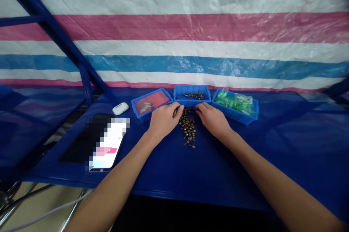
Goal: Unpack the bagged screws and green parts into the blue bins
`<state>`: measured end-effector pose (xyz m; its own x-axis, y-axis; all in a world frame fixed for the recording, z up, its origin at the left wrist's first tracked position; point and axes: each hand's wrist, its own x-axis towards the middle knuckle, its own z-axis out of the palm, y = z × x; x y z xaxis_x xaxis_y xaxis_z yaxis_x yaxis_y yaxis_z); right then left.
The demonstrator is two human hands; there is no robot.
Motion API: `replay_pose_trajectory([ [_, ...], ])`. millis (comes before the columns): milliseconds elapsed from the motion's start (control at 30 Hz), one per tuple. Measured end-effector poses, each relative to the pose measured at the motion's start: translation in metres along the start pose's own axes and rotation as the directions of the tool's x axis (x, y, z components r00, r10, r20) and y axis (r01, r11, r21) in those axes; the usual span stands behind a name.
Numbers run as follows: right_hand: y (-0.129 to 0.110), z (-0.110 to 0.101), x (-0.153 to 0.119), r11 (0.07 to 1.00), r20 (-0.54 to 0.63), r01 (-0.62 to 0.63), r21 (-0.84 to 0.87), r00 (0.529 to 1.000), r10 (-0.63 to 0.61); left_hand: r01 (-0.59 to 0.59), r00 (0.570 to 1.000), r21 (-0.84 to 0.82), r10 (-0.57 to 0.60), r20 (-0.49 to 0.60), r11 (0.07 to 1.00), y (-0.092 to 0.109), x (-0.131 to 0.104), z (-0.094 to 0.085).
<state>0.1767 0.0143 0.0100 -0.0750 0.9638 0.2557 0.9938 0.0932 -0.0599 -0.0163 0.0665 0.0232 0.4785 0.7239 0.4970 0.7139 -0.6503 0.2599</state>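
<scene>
A pile of small brass-coloured screws [187,126] lies on the blue table, just in front of the middle blue bin [192,103], which holds more of them. My left hand [165,117] is at the pile's upper left, fingers bent and pressed together; whatever they hold is too small to name. Across the pile, at its upper right, my right hand [214,118] has its thumb and fingertips pinched, and their contents cannot be made out. The left blue bin [141,116] has a red bottom and a few small pieces. Green plastic bags [234,102] fill the right blue bin [247,118].
A lit phone [109,146] lies on a dark flat object [81,144] at the left of the table [191,181]. Behind them sits a white earbud case [120,108]. A striped tarp [191,28] hangs behind, with a blue metal frame [54,35] at the left.
</scene>
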Motion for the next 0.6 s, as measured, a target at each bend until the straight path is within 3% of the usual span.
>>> replay_pose_trajectory([
  [300, -0.0021, -0.0013, -0.0002, 0.998, 0.000, -0.050, -0.047, 0.999, 0.050, 0.004, 1.000, 0.012, -0.004, 0.015, 1.000, -0.0003, -0.0004, -0.0003],
  [500, -0.0018, -0.0018, 0.0012, 0.996, 0.068, 0.032, -0.078, 0.997, -0.027, 0.005, 0.999, -0.002, -0.005, 0.047, 1.000, 0.0011, -0.0010, 0.0005],
  [600, -0.0002, -0.0006, 0.0010, 0.997, 0.046, 0.065, -0.031, 0.997, -0.063, 0.000, 0.999, -0.015, 0.001, 0.052, 1.000, 0.0009, -0.0010, 0.0011],
])
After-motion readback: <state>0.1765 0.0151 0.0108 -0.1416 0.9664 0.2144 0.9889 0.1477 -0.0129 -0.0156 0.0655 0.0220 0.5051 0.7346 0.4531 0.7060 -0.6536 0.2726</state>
